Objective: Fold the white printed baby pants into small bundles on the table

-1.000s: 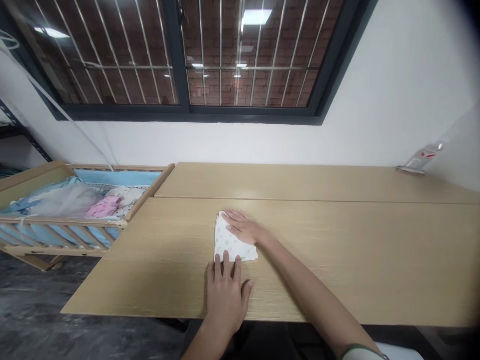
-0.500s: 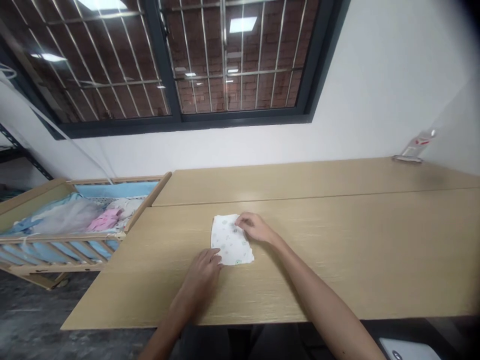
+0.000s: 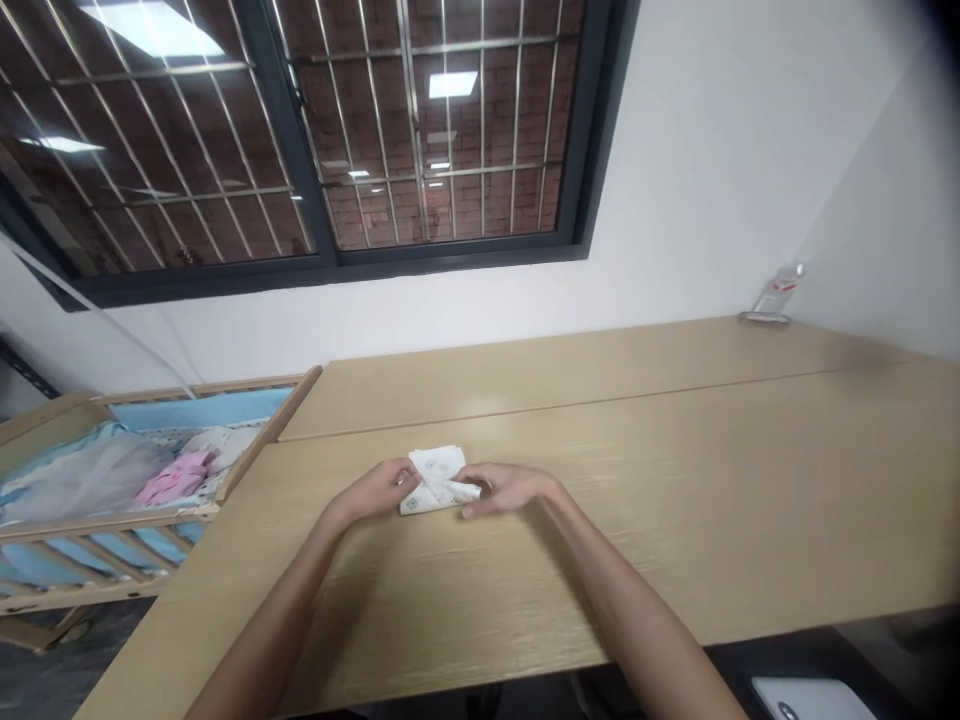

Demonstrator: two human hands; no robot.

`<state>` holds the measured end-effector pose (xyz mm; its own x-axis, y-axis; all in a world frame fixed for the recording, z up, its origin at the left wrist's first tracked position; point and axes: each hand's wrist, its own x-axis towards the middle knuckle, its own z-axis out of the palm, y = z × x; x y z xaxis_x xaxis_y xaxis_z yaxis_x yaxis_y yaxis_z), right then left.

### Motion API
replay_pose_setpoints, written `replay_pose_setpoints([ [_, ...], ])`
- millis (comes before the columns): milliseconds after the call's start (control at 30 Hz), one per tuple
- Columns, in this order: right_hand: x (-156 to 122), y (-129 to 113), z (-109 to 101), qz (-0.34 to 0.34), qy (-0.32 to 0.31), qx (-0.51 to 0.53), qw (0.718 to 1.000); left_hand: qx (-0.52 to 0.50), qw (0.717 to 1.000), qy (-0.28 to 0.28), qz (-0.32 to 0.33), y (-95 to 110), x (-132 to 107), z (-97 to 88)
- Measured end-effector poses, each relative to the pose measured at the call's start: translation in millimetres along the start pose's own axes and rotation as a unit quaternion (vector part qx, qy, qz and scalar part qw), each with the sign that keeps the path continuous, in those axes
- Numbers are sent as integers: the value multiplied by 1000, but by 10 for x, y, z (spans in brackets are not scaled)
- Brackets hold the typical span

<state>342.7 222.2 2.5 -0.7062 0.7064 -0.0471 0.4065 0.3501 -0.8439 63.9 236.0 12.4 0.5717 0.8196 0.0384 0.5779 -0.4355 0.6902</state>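
A small white cloth [image 3: 435, 474] with a faint printed pattern lies folded on the wooden table [image 3: 675, 520], near its middle. My left hand [image 3: 373, 491] grips the cloth's left edge, fingers curled onto it. My right hand [image 3: 504, 488] pinches the cloth's right edge from the other side. The near part of the cloth is lifted and partly folded over between the two hands.
A wooden baby cot [image 3: 112, 480] with blue lining and pink and white clothes stands against the table's left end. A plastic bottle [image 3: 776, 295] lies at the far right corner by the wall. A white object [image 3: 814, 697] shows below the table's near edge.
Both hands moved from pressing the flat cloth to gripping its two sides, and the cloth now looks smaller and bunched. The camera view has swung left and tilted.
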Motion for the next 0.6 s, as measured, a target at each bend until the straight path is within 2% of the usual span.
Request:
replay_pose_setpoints([
  [100, 60, 20, 19, -22, 46, 40, 998, -40, 999, -7, -1, -61, 34, -20],
  [233, 136, 101, 48, -22, 114, 66, 991, -145, 988, -50, -3, -143, -30, 32],
  [300, 187, 183, 81, -4, 162, 46, 986, -162, 986, -21, -13, -205, -41, 86],
  [367, 257, 278, 133, 23, 223, 5, 974, -137, 989, 32, -37, -290, -21, 152],
  [467, 386, 396, 236, 43, 305, -42, 950, -98, 989, 80, -73, -425, 43, 252],
  [600, 545, 505, 352, 52, 376, -47, 924, -24, 984, 129, -119, -512, 98, 342],
])
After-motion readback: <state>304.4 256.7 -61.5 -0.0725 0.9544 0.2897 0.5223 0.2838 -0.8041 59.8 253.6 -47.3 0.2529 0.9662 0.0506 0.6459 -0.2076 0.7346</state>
